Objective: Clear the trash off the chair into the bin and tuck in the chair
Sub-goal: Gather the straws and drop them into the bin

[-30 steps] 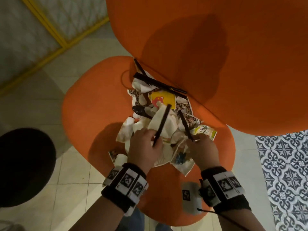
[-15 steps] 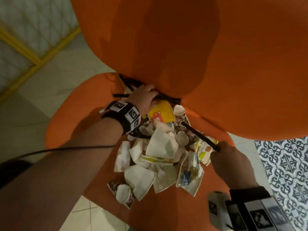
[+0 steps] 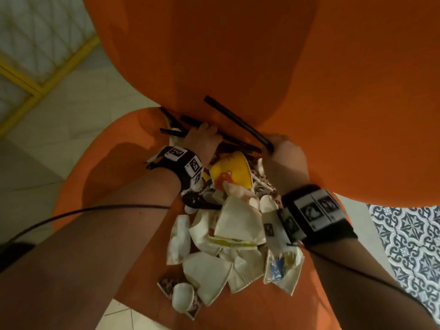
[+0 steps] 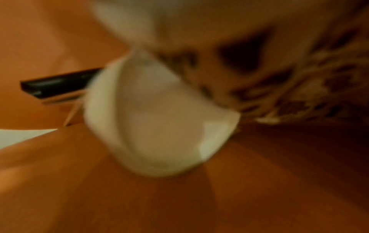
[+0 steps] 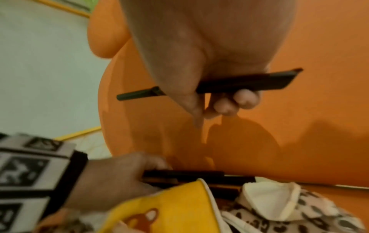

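An orange chair seat [image 3: 107, 163] carries a pile of crushed white paper cups [image 3: 238, 222], a yellow printed cup [image 3: 233, 170] and black straws. My left hand [image 3: 202, 136] reaches to the crease under the chair back [image 3: 262, 55] and grips several black straws [image 5: 189, 175] lying there. My right hand [image 3: 281, 151] is just to its right and pinches one black straw [image 3: 235, 122] that points up and left along the chair back. In the blurred left wrist view I see only a white cup [image 4: 159, 118] and a straw end [image 4: 58, 83].
A small cup [image 3: 183, 297] lies near the seat's front edge. Pale floor tiles [image 3: 71, 103] and a yellow frame [image 3: 47, 77] are to the left. Patterned blue tiles [image 3: 409, 234] are to the right. A dark shape [image 3: 9, 253] shows at the left edge.
Both hands left the front of the pile. The left hand went first to the straws at the crease. The right hand followed, carrying its straw up beside it.
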Motion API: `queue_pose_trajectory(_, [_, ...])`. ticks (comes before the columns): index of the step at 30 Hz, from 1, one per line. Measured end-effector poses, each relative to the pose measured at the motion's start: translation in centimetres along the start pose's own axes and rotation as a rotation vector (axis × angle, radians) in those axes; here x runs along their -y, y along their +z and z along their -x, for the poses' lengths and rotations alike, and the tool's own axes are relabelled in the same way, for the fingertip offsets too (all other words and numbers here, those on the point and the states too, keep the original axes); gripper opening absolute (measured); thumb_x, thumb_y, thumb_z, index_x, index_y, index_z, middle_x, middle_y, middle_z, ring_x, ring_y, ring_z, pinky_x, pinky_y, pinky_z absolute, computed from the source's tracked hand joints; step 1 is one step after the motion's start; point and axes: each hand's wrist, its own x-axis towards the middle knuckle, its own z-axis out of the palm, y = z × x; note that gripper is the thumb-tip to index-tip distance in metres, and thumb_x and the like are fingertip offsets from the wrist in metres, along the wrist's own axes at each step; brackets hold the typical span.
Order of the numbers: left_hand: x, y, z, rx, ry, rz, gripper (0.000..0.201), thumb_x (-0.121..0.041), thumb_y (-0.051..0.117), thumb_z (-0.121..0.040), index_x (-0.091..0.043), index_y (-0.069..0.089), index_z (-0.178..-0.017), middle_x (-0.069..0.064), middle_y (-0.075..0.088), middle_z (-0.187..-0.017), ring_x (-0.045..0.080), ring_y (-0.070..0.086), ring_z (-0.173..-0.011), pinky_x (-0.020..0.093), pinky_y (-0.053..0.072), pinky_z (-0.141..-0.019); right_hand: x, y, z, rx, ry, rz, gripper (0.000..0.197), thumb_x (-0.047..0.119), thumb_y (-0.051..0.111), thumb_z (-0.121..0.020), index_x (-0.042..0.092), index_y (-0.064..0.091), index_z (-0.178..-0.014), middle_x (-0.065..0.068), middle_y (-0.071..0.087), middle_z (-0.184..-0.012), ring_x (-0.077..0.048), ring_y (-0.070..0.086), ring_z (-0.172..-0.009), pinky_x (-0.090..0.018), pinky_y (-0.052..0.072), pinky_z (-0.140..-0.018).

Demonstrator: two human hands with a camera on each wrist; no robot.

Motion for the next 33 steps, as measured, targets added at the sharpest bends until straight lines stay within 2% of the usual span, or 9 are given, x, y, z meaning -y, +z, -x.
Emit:
queue_pose_trajectory(4, [0.6,-0.1,1.0,-0.063,-0.010,0.038,0.035,-0.026,0.055,-0.091,-0.015,0.056,-0.123,0.008,0.046,-0.130,0.029,0.038,-0.122,0.041,0.038,-0.094,1.4,2.3,-3.8,0.134,-0.060,0.132,0.022,0.014,0.045,-0.092,0.017,0.064,-0.101,-0.006,0.066,-0.088,-0.025,0.063,-0.076,-0.044,0.057,-0.071])
queue_pose_trajectory(7, [0.9,-0.5,3.7,-0.213,0.043,0.159,0.026,-0.017,0.049,-0.092,-0.013,0.061,-0.115,0.005,0.054,-0.121,0.028,0.043,-0.115,0.038,0.036,-0.093,1.8,3.4,-5.6,0.275,-0.155,0.212,0.028,0.019,0.046,-0.092,0.025,0.064,-0.112,-0.005,0.068,-0.102,-0.025,0.063,-0.087,-0.039,0.055,-0.078])
queue_pose_trajectory(10, [1.4,-0.9,7.1,-0.326,0.141,0.231,0.015,-0.008,0.067,-0.079,-0.011,0.069,-0.093,0.005,0.065,-0.096,0.028,0.055,-0.088,0.038,0.047,-0.074,2.2,4.4,-6.5,0.358,-0.221,0.333,0.032,0.031,0.056,-0.091,0.028,0.059,-0.122,-0.003,0.063,-0.118,-0.024,0.060,-0.103,-0.035,0.051,-0.087])
queue_pose_trajectory(13, [2.2,-0.9,9.3,-0.390,0.162,0.244,0.018,-0.007,0.075,-0.069,-0.011,0.069,-0.084,0.003,0.066,-0.082,0.025,0.057,-0.073,0.034,0.050,-0.061,2.8,5.4,-6.9,0.343,-0.188,0.401,0.028,0.022,0.055,-0.090,0.023,0.056,-0.118,-0.003,0.062,-0.111,-0.023,0.060,-0.094,-0.036,0.054,-0.082])
queue_pose_trajectory(18, [5.7,-2.9,11.0,-0.554,-0.274,0.437,0.022,-0.017,0.066,-0.076,-0.009,0.064,-0.096,0.011,0.060,-0.086,0.022,0.052,-0.075,0.033,0.038,-0.062,2.7,6.9,-6.4,0.340,-0.206,0.455,0.024,0.022,0.048,-0.094,0.012,0.046,-0.116,-0.008,0.064,-0.104,-0.028,0.063,-0.090,-0.039,0.053,-0.074])
queue_pose_trajectory(22, [8.0,-3.7,7.6,-0.443,-0.737,0.622,0.033,-0.033,0.049,-0.093,-0.008,0.061,-0.111,0.016,0.065,-0.094,0.030,0.057,-0.077,0.031,0.035,-0.061,2.8,6.7,-6.0,0.310,-0.230,0.446,0.028,0.028,0.053,-0.091,0.015,0.049,-0.115,-0.007,0.064,-0.100,-0.028,0.063,-0.090,-0.036,0.053,-0.072])
queue_pose_trajectory(27, [8.2,-1.6,3.0,-0.253,-0.846,0.816,0.033,-0.044,0.058,-0.087,-0.013,0.064,-0.095,-0.001,0.054,-0.064,0.015,0.047,-0.050,0.025,0.031,-0.045,3.1,5.2,-4.9,0.157,-0.260,0.399,0.029,0.032,0.058,-0.086,0.016,0.054,-0.110,-0.004,0.061,-0.094,-0.024,0.061,-0.086,-0.037,0.055,-0.074])
queue_pose_trajectory(30, [7.6,-1.1,2.4,-0.182,-0.879,0.799,0.030,-0.041,0.061,-0.086,-0.014,0.062,-0.099,0.006,0.063,-0.084,0.023,0.057,-0.066,0.028,0.038,-0.054,2.5,4.2,-4.4,0.123,-0.252,0.486,0.024,0.029,0.056,-0.088,0.011,0.058,-0.103,-0.006,0.059,-0.096,-0.025,0.061,-0.082,-0.034,0.053,-0.069])
queue_pose_trajectory(33, [7.1,-1.1,2.4,-0.136,-0.910,0.746,0.037,-0.049,0.063,-0.082,-0.012,0.060,-0.087,0.002,0.059,-0.070,0.019,0.056,-0.063,0.027,0.037,-0.048,1.6,3.7,-3.4,0.054,-0.249,0.587,0.023,0.025,0.053,-0.090,0.005,0.059,-0.100,-0.009,0.060,-0.096,-0.025,0.061,-0.075,-0.035,0.055,-0.064])
